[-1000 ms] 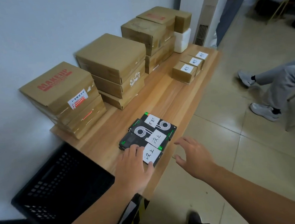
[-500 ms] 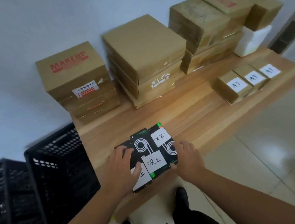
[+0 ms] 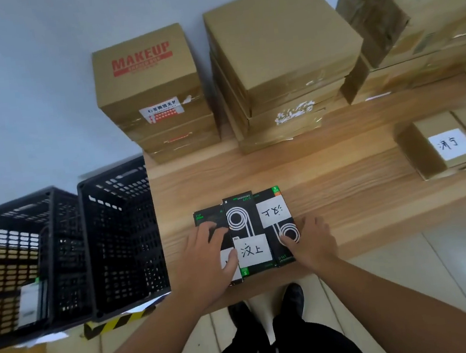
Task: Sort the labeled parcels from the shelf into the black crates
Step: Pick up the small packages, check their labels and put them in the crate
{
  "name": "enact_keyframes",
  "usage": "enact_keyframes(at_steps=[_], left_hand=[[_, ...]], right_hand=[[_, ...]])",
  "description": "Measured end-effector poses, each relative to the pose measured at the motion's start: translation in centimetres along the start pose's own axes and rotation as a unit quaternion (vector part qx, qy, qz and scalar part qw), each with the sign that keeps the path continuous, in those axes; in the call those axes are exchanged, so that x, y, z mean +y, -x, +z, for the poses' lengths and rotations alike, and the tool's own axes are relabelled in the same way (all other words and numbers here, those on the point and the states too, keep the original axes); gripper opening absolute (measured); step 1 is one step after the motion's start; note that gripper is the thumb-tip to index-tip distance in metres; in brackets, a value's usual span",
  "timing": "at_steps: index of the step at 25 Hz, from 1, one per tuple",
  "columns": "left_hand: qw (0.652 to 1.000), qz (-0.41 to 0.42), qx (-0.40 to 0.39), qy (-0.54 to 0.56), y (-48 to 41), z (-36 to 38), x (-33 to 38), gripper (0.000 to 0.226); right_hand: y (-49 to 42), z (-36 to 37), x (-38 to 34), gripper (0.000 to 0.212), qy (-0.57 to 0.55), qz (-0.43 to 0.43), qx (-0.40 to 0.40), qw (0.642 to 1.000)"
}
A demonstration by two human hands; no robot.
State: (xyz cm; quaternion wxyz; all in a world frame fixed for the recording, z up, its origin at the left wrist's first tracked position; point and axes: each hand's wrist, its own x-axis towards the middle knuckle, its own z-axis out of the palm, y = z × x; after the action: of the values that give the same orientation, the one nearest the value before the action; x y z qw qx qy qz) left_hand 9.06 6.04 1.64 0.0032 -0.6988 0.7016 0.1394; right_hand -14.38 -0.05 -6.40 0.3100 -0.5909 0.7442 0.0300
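Two hands pressed against three black parcels on a wooden shelf.

Beyond the hands, brown cartons (image 3: 284, 52) lined a grey wall (image 3: 24, 84) on the shelf (image 3: 345, 192); two black crates (image 3: 115, 234) stood left of the left hand (image 3: 207, 261). Between both hands lay the parcels (image 3: 247, 233), side by side, white-labelled, with spiral prints. The left hand lay flat on them, the right hand (image 3: 311, 240) gripped their side.

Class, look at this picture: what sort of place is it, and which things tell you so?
Probably a parcel-sorting or stock room: stacked cardboard cartons on a wooden shelf, hand-labeled parcels, and black crates alongside.
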Motion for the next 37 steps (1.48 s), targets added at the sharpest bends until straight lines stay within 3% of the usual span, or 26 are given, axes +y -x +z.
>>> enact_keyframes(at_steps=[4, 9, 13, 20, 24, 28, 31, 34, 37], left_hand=[[1.0, -0.008, 0.006, 0.001, -0.9, 0.7, -0.2, 0.045], [1.0, 0.005, -0.001, 0.008, -1.9, 0.9, 0.3, 0.044], [0.999, 0.029, -0.018, 0.026, -3.3, 0.3, 1.1, 0.051], [0.994, 0.073, -0.033, 0.078, -5.9, -0.5, 4.8, 0.054], [0.991, 0.056, -0.049, 0.113, -6.4, -0.3, 5.8, 0.053], [0.983, 0.027, -0.058, 0.169, -6.6, -0.1, 6.0, 0.051], [0.978, 0.015, -0.073, 0.193, -6.7, -0.3, 5.9, 0.049], [0.965, -0.007, -0.079, 0.249, -6.5, -0.7, 6.0, 0.045], [0.945, -0.012, -0.087, 0.316, -5.9, -1.4, 6.1, 0.053]], right_hand=[[-0.6, -0.5, 1.5, 0.061, -0.012, 0.022, 0.031, 0.999], [-0.8, -0.9, 0.5, 0.079, 0.097, -0.044, 0.004, 0.994], [-0.2, -2.1, -0.6, 0.076, -0.024, -0.031, 0.047, 0.998], [2.6, -4.5, -3.3, 0.072, -0.229, -0.096, 0.09, 0.965], [3.1, -5.2, -2.4, 0.071, -0.276, -0.099, 0.088, 0.952], [3.5, -6.0, -2.0, 0.057, -0.338, -0.096, 0.08, 0.933], [3.7, -6.1, -2.0, 0.064, -0.372, -0.087, 0.069, 0.922], [3.8, -6.2, -2.3, 0.044, -0.336, -0.115, 0.082, 0.931], [4.3, -6.6, -3.2, 0.041, -0.312, -0.138, 0.09, 0.936]])
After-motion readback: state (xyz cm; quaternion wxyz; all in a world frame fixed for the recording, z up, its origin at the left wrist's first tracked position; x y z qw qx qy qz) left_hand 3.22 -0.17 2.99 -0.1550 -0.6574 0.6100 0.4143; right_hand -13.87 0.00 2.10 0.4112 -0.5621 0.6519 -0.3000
